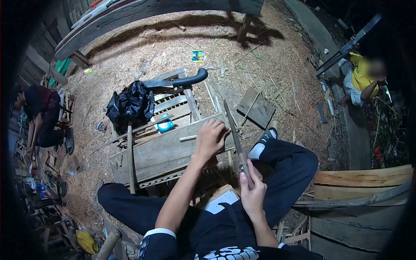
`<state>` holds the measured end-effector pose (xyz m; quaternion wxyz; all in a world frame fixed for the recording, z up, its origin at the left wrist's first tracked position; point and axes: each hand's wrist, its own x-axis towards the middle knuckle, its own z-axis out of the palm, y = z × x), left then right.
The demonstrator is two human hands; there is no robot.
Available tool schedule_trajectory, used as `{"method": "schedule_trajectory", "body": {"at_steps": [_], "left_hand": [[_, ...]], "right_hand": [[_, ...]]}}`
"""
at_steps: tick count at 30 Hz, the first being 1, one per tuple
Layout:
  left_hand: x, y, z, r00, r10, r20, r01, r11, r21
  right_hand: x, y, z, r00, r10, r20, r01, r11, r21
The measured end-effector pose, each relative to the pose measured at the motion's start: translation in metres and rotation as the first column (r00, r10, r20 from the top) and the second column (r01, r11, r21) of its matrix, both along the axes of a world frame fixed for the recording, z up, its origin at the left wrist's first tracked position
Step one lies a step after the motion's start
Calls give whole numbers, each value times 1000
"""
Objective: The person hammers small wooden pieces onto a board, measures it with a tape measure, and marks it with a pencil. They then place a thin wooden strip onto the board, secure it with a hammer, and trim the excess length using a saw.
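My right hand [252,190] is wrapped round the handle of a long knife [234,130]. Its narrow blade points up and away from me, close beside the fingertips of my left hand [211,136]. The left fingers are curled over a thin wooden stick [187,138], whose pale end sticks out to the left; the rest is mostly hidden under the palm. Both hands are above a low bench of weathered planks [158,151]. On its slats lie a turquoise tape measure [165,123], a black plastic bag [131,104] and a tool with a curved black handle [190,79].
A wooden shaft [131,156] leans at the bench's left side. A square board [256,108] lies on the shavings-covered ground. One person [43,115] bends at far left; another in yellow [362,78] sits at right. Curved planks [359,208] stand at lower right.
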<state>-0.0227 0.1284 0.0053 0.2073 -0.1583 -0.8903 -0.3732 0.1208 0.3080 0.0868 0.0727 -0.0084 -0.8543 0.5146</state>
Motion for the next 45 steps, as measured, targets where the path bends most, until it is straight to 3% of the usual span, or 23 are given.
{"method": "schedule_trajectory", "body": {"at_steps": [1, 4, 5, 8, 9, 13, 20, 26, 27, 29, 32, 35, 37, 38, 40, 41, 45], "left_hand": [[0, -1, -1, 1000, -3, 5, 3, 1000, -1], [1, 0, 3, 999, -3, 37, 4, 1000, -30], [0, 0, 2, 999, -1, 43, 2, 1000, -23], [2, 1, 1, 999, 10, 36, -10, 1000, -8], [1, 1, 2, 1000, 11, 23, -11, 1000, -2], [3, 1, 3, 1000, 3, 30, -3, 1000, -5], [-3, 0, 3, 1000, 10, 7, -10, 1000, -20], [-1, 0, 1, 1000, 0, 27, 0, 1000, -1], [-1, -1, 3, 1000, 2, 24, -2, 1000, -9], [-3, -1, 3, 1000, -1, 21, 2, 1000, -1], [4, 1, 3, 996, -5, 85, 7, 1000, -20], [-4, -4, 8, 1000, 8, 23, -7, 999, -35], [0, -2, 5, 1000, 0, 9, 0, 1000, -28], [-2, 0, 3, 1000, -4, 1, 4, 1000, -22], [0, -1, 0, 999, -15, 47, 16, 1000, -27], [2, -1, 3, 998, -5, 62, 8, 999, -38], [-2, -2, 3, 999, 2, 41, 0, 999, -46]], "right_hand": [[-5, 2, 6, 994, 8, 107, -11, 1000, 26], [-31, -5, -7, 991, 10, 130, 3, 995, -95], [-27, -2, -1, 978, 12, 209, 1, 998, -64], [0, 7, 0, 992, 7, 127, 1, 998, -68], [3, 7, 8, 978, -2, 210, 25, 994, -104], [-32, -6, -3, 968, -14, 252, 36, 996, -82], [-3, 0, 13, 1000, 15, 17, -15, 1000, -24], [-25, -10, 18, 969, 15, 245, 2, 998, -68], [-16, -6, 17, 994, 25, 104, -21, 999, -41], [-13, -1, 11, 995, 22, 95, -19, 999, -27], [-36, -15, 17, 966, -9, 259, 19, 999, -36], [-36, -14, 15, 960, 17, 279, -9, 1000, -28], [-9, 1, 14, 998, 24, 52, -28, 997, 74], [-12, 4, 12, 999, 25, 47, -29, 996, 81], [-14, 0, 12, 997, 27, 76, -30, 999, 29], [-28, -8, 13, 982, 15, 189, -2, 998, -66], [-25, -9, 17, 976, 9, 220, 1, 999, -46]]}}
